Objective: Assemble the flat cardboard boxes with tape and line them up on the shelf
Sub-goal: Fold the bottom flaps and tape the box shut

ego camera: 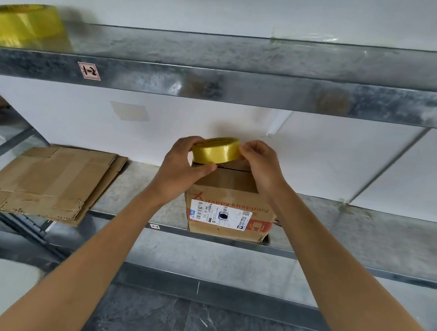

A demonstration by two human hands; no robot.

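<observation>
While the tape roll [217, 150] is held just above the far top edge of the box [230, 214], a grip is kept on it from both sides. The left hand [183, 167] is wrapped round the roll's left side with the thumb underneath. The right hand [262, 164] is pinched at its right rim (probably feeling for the free end, though no loose tape can be made out).

The roll is carried nearly flat, its open core pointing up and slightly tilted. A dark gap line is seen on the box top directly beneath it, running left to right. Judging from this, the tape would have to be drawn down from the roll and across that line. Both hands lie equally near the box top, the right one at the rim where a tape end would be expected.

The box is stood upright on the shelf [365, 231], label side facing the viewer.

By count:
- One standing box is seen.
- One pile of flat cardboard [49, 182] lies well to the left of the box; the number of sheets cannot be told.
- Two tape rolls are present, the second roll [23, 25] lying on the upper shelf [245, 88], above and far left of the box.
</observation>
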